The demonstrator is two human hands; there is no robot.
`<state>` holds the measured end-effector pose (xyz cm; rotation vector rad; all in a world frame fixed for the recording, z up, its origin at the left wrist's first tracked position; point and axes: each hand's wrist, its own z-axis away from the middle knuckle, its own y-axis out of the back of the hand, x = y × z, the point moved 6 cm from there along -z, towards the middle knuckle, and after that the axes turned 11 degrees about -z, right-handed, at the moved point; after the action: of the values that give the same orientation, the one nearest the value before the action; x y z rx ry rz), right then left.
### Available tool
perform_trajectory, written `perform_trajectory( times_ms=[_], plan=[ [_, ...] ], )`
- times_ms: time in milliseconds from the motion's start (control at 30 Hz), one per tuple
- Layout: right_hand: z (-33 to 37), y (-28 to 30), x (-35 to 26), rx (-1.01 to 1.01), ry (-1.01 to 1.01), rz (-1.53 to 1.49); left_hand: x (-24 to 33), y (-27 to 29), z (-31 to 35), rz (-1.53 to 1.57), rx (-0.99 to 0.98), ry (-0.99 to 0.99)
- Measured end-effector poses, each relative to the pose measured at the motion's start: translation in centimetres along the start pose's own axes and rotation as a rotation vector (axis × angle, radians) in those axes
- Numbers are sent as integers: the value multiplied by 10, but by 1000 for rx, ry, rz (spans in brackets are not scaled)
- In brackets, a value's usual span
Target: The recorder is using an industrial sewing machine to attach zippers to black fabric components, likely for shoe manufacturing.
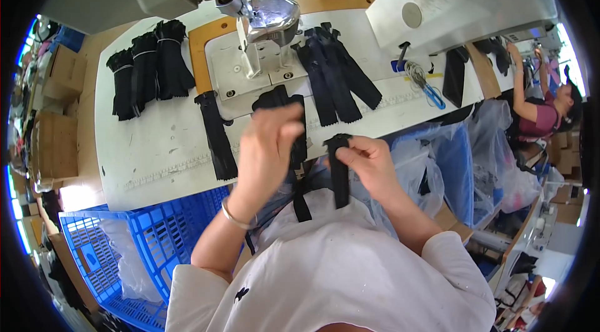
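At the front edge of the sewing table (pixel 162 144), my right hand (pixel 370 160) pinches the top end of a black zipper (pixel 339 176), whose length hangs toward my lap. My left hand (pixel 269 141) is raised left of it, smeared by motion, over black zippers (pixel 299 144) at the table's edge. Whether those fingers hold anything cannot be made out. A single black zipper (pixel 217 138) lies left of this hand. Beyond my hands stands the sewing machine head (pixel 270 19), with several loose zippers (pixel 337 75) right of its plate.
Tied bundles of black zippers (pixel 150 63) lie at the table's left. Thread snips (pixel 432 95) and a dark phone-like slab (pixel 455 75) rest at the right. A blue crate (pixel 144 238) stands below left, a plastic-lined blue bin (pixel 453 157) below right. Another person (pixel 540 113) works far right.
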<state>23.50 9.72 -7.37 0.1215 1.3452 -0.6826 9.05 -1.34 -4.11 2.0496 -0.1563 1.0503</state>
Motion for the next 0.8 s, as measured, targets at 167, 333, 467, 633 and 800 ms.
perform_trajectory(
  times_ms=[167,333,467,633,800],
  plan=[
    [3,18,-6,117,225,222,-17,-6,-21,-438,48,-87],
    [5,7,-4,176,182,48,-17,-14,-25,-432,109,-90],
    [-11,-8,-28,122,345,145,-9,4,-34,-136,293,-38],
    [-35,-20,-42,85,360,206,-21,7,-41,-407,266,-47],
    [-40,-30,-47,0,433,218,-10,17,-23,534,92,381]
  ],
)
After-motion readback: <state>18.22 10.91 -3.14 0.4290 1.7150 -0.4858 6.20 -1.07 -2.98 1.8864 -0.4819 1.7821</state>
